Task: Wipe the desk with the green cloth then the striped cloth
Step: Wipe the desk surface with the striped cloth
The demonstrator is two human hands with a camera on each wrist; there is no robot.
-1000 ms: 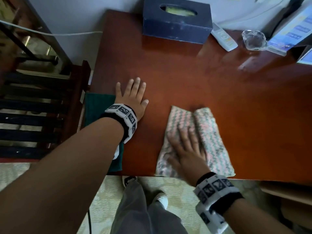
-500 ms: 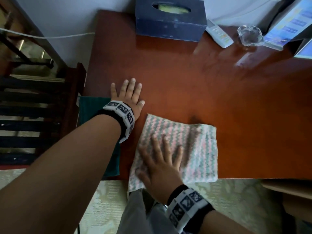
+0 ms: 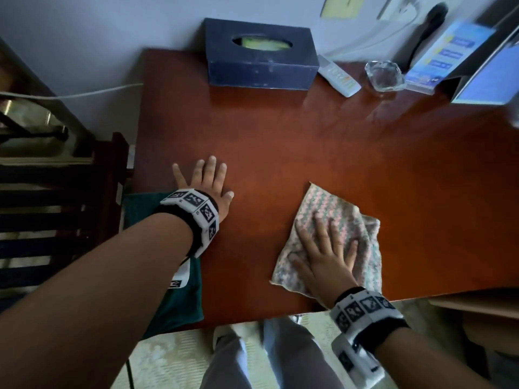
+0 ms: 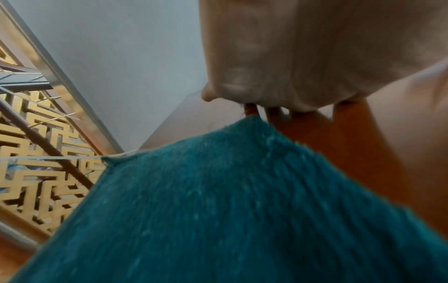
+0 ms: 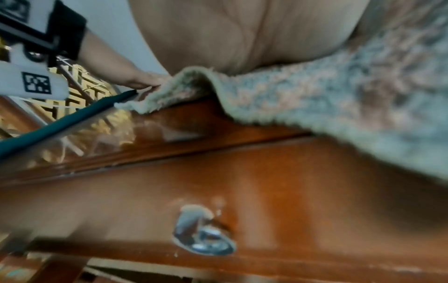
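The striped pink-and-green cloth (image 3: 341,217) lies rumpled on the reddish wooden desk (image 3: 309,141) near its front edge. My right hand (image 3: 325,256) presses flat on the cloth with fingers spread. Seen from the right wrist, the striped cloth (image 5: 339,107) hangs a little over the desk edge under my palm. The green cloth (image 3: 179,299) lies at the desk's front left corner, partly under my left forearm. My left hand (image 3: 206,182) rests flat on the bare desk just beyond it, fingers straight. The left wrist view is mostly filled by the green cloth (image 4: 218,210).
At the back of the desk stand a dark blue tissue box (image 3: 259,66), a white remote (image 3: 338,77), a glass ashtray (image 3: 383,75) and a blue leaflet stand (image 3: 446,54). A dark wooden chair (image 3: 56,209) stands left of the desk. A metal drawer handle (image 5: 203,239) sits below the edge.
My right hand has swept the striped cloth left and then back to the right along the front of the desk, and the cloth has rumpled. The left hand has stayed flat in place.
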